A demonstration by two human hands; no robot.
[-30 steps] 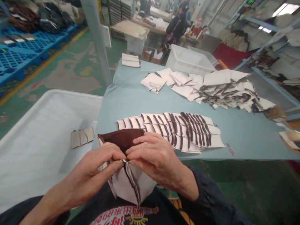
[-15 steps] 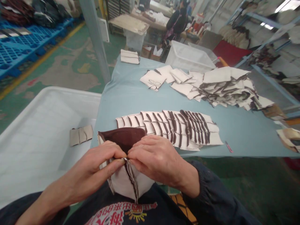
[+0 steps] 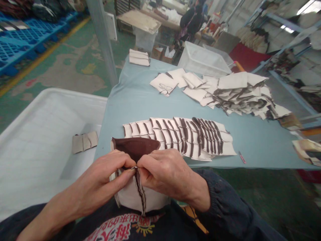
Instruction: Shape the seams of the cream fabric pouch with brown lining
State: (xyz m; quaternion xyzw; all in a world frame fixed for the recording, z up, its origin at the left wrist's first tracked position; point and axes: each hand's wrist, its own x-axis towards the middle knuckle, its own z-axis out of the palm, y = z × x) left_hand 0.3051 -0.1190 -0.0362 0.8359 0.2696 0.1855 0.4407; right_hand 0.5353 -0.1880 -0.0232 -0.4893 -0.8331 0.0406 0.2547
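From my remote post, I noted a white plastic tub (image 3: 47,113) at left. Left hand (image 3: 106,172) pinched the rim of an open cream fabric pouch with brown lining (image 3: 129,193), before the torso; right hand (image 3: 170,175) pinched just beside. Beyond, rightward: overlapping cream-and-brown fabric pieces (image 3: 188,135).

A pouch (image 3: 131,192) is held before a table (image 3: 132,97), where pieces (image 3: 180,137) are laid near and heaped far right; a tub (image 3: 37,144) is set left.
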